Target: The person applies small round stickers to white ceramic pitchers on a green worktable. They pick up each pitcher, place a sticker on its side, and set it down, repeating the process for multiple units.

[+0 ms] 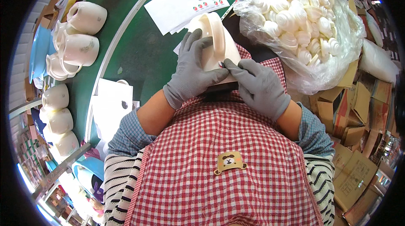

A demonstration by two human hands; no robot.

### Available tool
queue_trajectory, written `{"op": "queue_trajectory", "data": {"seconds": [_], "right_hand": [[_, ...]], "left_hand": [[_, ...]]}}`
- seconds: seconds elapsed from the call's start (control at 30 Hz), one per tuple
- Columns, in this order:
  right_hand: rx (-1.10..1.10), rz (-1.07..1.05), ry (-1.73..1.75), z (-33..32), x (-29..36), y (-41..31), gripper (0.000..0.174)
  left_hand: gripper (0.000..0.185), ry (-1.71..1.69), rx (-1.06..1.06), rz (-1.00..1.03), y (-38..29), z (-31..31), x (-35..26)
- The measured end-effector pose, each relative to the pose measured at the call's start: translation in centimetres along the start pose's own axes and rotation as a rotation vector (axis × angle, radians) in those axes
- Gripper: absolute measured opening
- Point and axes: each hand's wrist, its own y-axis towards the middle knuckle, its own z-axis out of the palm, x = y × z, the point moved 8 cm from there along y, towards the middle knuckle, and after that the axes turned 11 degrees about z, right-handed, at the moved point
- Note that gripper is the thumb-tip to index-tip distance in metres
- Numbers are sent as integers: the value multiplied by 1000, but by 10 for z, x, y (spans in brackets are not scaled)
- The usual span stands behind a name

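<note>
A glossy cream-white pitcher (232, 47) with a large loop handle lies tilted at the table edge, close to my body. My gloved left hand (193, 68) grips it, fingers by the handle and thumb low on its wall. The gloved fingertips of my right hand (258, 83) touch the wall near the handle's lower end, at a small red and dark sticker (221, 64). Whether the right fingers hold the sticker cannot be told. Just beyond the pitcher lie white sheets (172, 4) with rows of small red-and-green round stickers.
A clear plastic bag (253, 33) of white plastic lids (286, 20) stands at the right. More white pitchers (80, 49) line the left beyond a pale rail (109, 47). White sheets (112, 99) lie at the left on the green table (142, 52). Cardboard boxes (354, 175) fill the lower right.
</note>
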Motion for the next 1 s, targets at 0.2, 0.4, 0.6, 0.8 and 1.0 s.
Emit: {"op": "queue_trajectory", "data": {"seconds": [0.2,0.4,0.6,0.8,1.0], "right_hand": [[-171,-30,-68,-7,-1,-3,53],[-250,-65,-83,-8,-6,-5,51],[-325,-91,-95,-16,-14,-2,50],[-205,464,797,-7,-50,6,53],[-25,503,808,27,-44,26,76]], "left_hand": [[94,-77,28,-93,2,-1,-1],[99,-39,57,-86,-1,1,-4],[100,-61,22,-71,-4,3,-2],[102,2,31,-23,-8,4,-16],[108,82,86,49,-9,0,-21]]}}
